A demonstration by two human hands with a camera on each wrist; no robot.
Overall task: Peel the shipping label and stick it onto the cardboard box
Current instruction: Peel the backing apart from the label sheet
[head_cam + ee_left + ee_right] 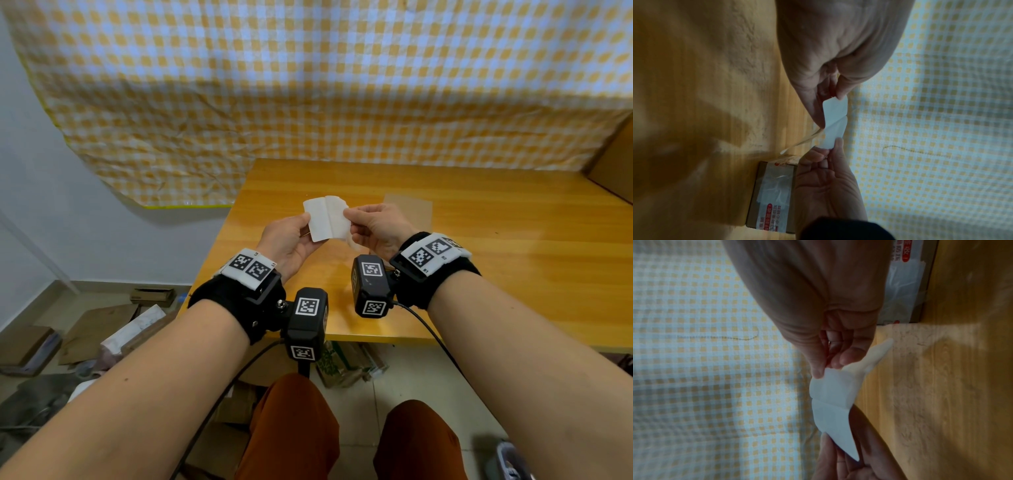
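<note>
I hold a small white shipping label sheet [325, 219] in the air above the wooden table [513, 257]. My left hand [306, 219] pinches its left edge and my right hand [348, 216] pinches its right edge. The sheet is creased down the middle. In the left wrist view a thin pale layer [801, 141] curls away from the label [835, 120] toward the table; the right wrist view shows this strip [869, 358] beside my right fingertips [819, 373]. The small cardboard box [407, 209], taped with red-printed clear tape [774, 194], lies on the table just behind my right hand.
A yellow-and-white checked cloth [308, 85] hangs behind the table. A larger brown cardboard piece [613, 164] stands at the table's far right. Flattened boxes and papers [102, 329] litter the floor at the left, beyond the table's left edge.
</note>
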